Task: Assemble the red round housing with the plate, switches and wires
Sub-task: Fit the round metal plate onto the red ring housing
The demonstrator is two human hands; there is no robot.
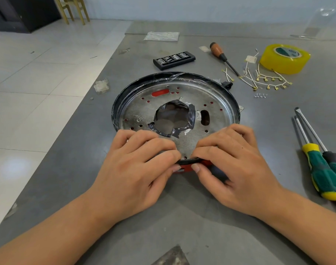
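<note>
Head view, the only one. The red round housing [184, 167] sits at the centre of the grey surface [182, 217]; only a short red strip of its wall shows at 6 o'clock, below the black rim. The rest of the wall is hidden by the rim and by both hands. The metal plate [182, 96] lies inside the housing, with red showing through its small holes and a slot at 11 o'clock. A ragged central opening is lined with grey tape; what lies beneath it is hard to make out.

Left hand [138, 165]: fingers curled over the near rim at 7 o'clock, thumb against the red wall, gripping the housing. Right hand [230, 163]: same hold at 5 o'clock, fingers over the rim, thumb on the wall. The fingertips cover the plate edge there.

Wires [266, 81] with brass terminals lie loose at 2 o'clock, well apart from the housing. Beside them is a yellow tape roll [285, 60]. Wooden-handled screwdriver [222, 56] at 1 o'clock. Black bit case [174, 60] at 12 o'clock. Two green-handled screwdrivers [323, 169] at 3 o'clock, the outer one cut off by the frame edge. No switch can be identified with certainty.
</note>
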